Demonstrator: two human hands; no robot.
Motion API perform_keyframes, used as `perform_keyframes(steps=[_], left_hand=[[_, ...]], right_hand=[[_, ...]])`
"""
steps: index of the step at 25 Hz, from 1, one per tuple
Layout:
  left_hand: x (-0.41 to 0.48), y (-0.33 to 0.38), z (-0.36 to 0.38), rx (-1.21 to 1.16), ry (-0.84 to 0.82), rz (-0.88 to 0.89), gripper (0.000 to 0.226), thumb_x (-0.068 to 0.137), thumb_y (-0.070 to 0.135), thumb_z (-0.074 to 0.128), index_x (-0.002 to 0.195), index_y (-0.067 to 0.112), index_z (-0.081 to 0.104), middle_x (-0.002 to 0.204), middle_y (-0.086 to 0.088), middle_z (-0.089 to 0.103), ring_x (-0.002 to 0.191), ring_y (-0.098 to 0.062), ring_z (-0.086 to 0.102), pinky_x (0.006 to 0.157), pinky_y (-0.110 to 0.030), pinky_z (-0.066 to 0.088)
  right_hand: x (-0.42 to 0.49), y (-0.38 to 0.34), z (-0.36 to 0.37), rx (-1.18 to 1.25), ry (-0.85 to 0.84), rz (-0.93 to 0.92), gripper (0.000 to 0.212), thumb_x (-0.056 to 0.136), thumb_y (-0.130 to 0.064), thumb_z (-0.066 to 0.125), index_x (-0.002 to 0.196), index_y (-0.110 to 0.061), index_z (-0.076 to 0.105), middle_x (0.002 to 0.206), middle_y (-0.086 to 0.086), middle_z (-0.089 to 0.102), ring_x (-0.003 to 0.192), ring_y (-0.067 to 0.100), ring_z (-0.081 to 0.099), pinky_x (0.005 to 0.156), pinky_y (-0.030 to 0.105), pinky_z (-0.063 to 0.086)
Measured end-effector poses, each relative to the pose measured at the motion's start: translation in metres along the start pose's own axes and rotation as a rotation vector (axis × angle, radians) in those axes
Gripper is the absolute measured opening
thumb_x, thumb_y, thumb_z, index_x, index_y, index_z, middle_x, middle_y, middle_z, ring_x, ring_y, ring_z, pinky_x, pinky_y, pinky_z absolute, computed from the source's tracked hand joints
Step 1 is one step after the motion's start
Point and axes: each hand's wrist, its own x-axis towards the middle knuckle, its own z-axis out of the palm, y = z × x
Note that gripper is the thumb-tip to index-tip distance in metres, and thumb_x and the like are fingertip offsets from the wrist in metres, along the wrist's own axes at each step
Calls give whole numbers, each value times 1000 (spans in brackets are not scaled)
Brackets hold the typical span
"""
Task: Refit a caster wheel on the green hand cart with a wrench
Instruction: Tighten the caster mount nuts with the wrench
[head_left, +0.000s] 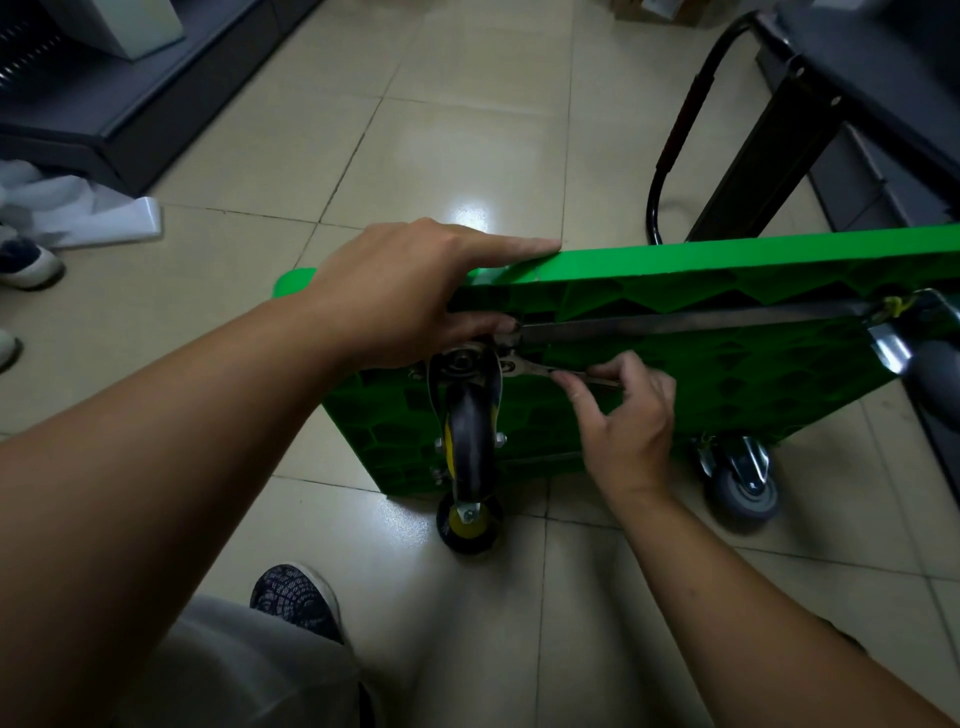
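Left hand (400, 291): laid over the upper corner of the green hand cart (727, 374). The index finger lies straight along the top edge. The thumb presses the ribbed underside beside the end of a flat metal bar (675, 325), so that the deck edge is clasped between thumb and fingers. The remaining fingers are hidden behind the edge.

Right hand (628, 415): fingers curled, thumb and fingertips pinching the handle of the wrench (540, 370). The wrench lies roughly level against the underside. Its head sits at the mounting plate of the caster wheel (470, 441), just right of the swivel bearing.

Cart: stands on its long edge on the floor (467, 130), underside towards the viewer. The caster wheel, black with a yellow hub, projects from the near upper corner. A second black and yellow wheel (467, 525) and a grey caster (743, 483) touch the floor along the lower edge. The black tubular handle (680, 130) shows beyond the top edge.

Surroundings: glossy beige tiled floor with dark grout lines and a bright reflection near the left hand. A dark grey cabinet base (130, 104) stands at upper left, with crumpled white sheeting (78, 208) before it. The wearer's patterned shoe (296, 597) is at bottom centre. Another person's shoe (28, 262) is at the left margin.
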Motion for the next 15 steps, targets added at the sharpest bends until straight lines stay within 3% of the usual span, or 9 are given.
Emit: perform_keyframes(steps=[4,6,8,12,15], left_hand=[[-3,1,1,0,14,0,70,91,56,63,151,61,27,142,11,60,116,-24,62,83,-42,54],[-2,-1,1,-8,21,8,70,92,54,65,151,60,28,143,12,60,117,-24,62,83,-40,53],[0,1,1,-16,7,16,70,92,54,65,150,61,27,141,11,61,115,-24,63,83,-43,54],[-1,1,-1,-12,-2,13,70,92,54,64,150,62,26,135,7,65,107,-24,63,79,-45,54],[-2,2,-3,-23,-8,-1,70,92,54,65,150,62,26,133,5,66,103,-24,63,79,-44,54]], right_hand=[[-29,-13,29,350,-19,381,37,78,-58,68,80,-25,52,82,-1,63,83,21,62,69,27,49],[-44,-22,43,401,-20,470,36,80,-61,62,79,-28,48,79,-3,61,79,17,61,67,26,48],[-47,-17,43,338,-76,465,37,83,-64,58,81,-28,48,79,-3,60,80,18,60,67,30,48],[-35,-12,24,400,-245,429,37,90,-48,62,83,-13,53,68,-7,55,57,0,52,54,17,41],[-43,1,8,244,-272,376,38,87,-52,64,76,-20,47,58,-9,50,55,6,50,54,28,45]])
